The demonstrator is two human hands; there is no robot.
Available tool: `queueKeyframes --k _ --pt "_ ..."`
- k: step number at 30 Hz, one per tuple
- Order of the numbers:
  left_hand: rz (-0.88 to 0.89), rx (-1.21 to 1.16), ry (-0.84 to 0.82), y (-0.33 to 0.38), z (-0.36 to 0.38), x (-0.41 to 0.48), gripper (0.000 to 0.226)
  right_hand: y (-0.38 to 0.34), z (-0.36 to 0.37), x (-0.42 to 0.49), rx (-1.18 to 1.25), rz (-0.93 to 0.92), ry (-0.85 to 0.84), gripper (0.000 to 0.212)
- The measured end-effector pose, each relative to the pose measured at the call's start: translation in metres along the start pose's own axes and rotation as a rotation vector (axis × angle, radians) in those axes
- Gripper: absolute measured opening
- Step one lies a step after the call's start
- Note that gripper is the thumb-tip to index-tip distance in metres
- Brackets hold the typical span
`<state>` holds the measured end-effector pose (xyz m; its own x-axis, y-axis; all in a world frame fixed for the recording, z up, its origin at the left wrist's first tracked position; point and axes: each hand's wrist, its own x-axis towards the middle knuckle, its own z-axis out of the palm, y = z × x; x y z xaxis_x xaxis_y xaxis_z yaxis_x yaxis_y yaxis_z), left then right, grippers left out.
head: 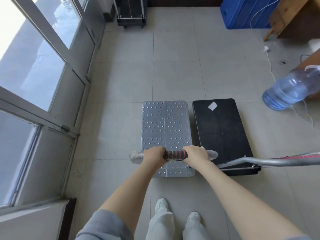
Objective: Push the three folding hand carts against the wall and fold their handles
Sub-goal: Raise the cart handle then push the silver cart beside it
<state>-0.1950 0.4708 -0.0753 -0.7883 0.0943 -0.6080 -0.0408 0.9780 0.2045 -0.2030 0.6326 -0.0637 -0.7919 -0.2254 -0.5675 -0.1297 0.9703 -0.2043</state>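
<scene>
Silver cart (166,125) beside black cart (220,129)

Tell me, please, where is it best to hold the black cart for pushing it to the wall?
Probably the grey handle bar of the black cart, at its red-and-black wrapped grip, taken from the near end behind the deck. The bar stands raised over that end and runs crosswise, so both hands could close over it, as they do on the silver cart.

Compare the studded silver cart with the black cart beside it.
The studded silver metal cart has a shiny, dotted deck; the black flat cart is matte with a pale sticker. Both hands, left and right, grip the silver cart's handle; the black cart's is untouched. Both stand mid-floor, side by side.
</scene>
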Motion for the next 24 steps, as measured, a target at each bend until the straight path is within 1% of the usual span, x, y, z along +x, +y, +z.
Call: queueKeyframes --k 4,7,10,12,21,24 --pt "0.024 0.01 0.023 -0.004 -0.011 0.021 0.021 0.0 -0.013 0.02 -0.006 0.007 0.003 0.007" --pt "0.039 0.038 0.043 -0.006 -0.016 0.03 0.019 0.001 -0.016 0.029 -0.023 0.0 0.033 0.002" --pt "0.035 0.038 0.057 -0.006 -0.023 0.04 0.016 0.001 -0.023 0.039 -0.036 -0.003 0.055 0.004" --pt "0.031 0.028 0.062 -0.006 -0.03 0.049 0.014 0.001 -0.029 0.049 -0.041 0.003 0.062 0.01" --pt "0.006 0.022 0.085 -0.005 -0.082 0.106 0.015 0.01 -0.074 0.116 -0.035 -0.051 0.083 0.014" --pt "0.002 0.027 0.081 -0.006 -0.103 0.13 0.014 0.014 -0.093 0.143 -0.038 -0.073 0.057 0.016"
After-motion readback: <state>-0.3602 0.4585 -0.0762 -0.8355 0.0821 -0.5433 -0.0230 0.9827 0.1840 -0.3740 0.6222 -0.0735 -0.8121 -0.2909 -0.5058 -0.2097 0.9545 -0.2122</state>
